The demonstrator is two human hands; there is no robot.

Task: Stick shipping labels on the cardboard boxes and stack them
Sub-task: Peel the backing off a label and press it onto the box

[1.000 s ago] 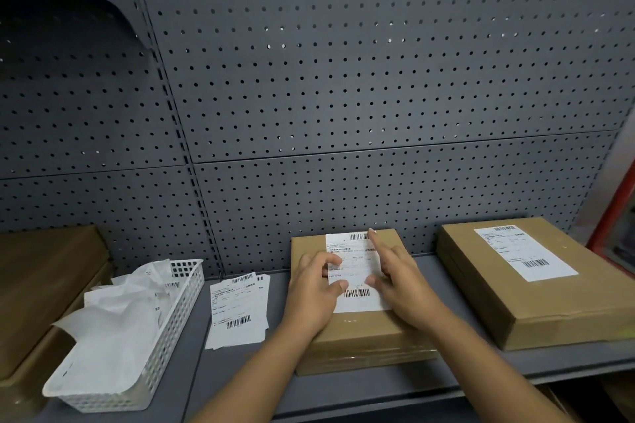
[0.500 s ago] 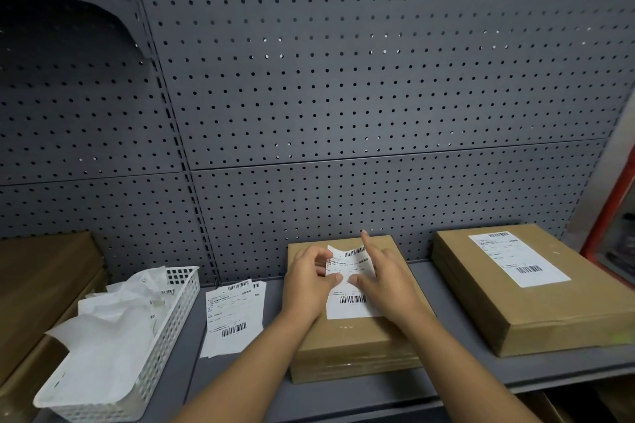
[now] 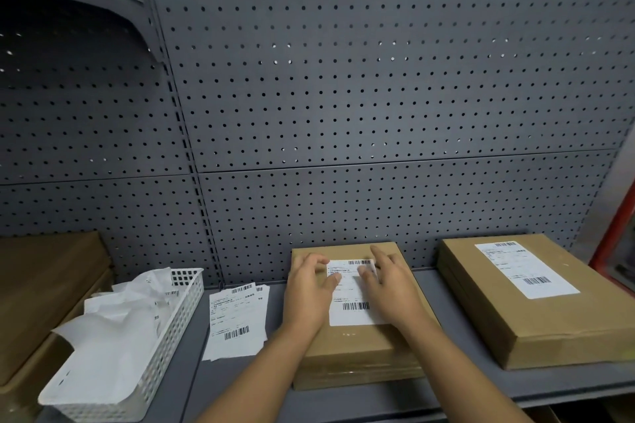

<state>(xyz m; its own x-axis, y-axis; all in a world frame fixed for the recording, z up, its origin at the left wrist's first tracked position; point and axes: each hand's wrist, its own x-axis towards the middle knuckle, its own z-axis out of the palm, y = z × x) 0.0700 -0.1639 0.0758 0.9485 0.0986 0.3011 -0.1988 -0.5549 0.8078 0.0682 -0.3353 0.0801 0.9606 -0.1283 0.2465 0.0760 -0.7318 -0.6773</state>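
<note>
A flat cardboard box (image 3: 357,343) lies on the grey shelf (image 3: 443,391) in front of me. A white shipping label (image 3: 350,312) with barcodes lies flat on its top. My left hand (image 3: 309,288) rests on the label's left edge, fingers spread. My right hand (image 3: 391,288) presses flat on the label's right side, covering part of it. A second cardboard box (image 3: 536,330) with a label (image 3: 525,268) stuck on it sits to the right. A pile of loose labels (image 3: 237,319) lies left of the middle box.
A white perforated basket (image 3: 161,336) holding crumpled backing paper (image 3: 103,333) stands at the left. More brown boxes (image 3: 41,292) are stacked at the far left. A grey pegboard wall (image 3: 378,113) rises behind the shelf. A red post (image 3: 618,227) stands at the right edge.
The label's upper end was lifted and curled between my fingers half a second ago; now it lies flat on the box with both hands spread on it.
</note>
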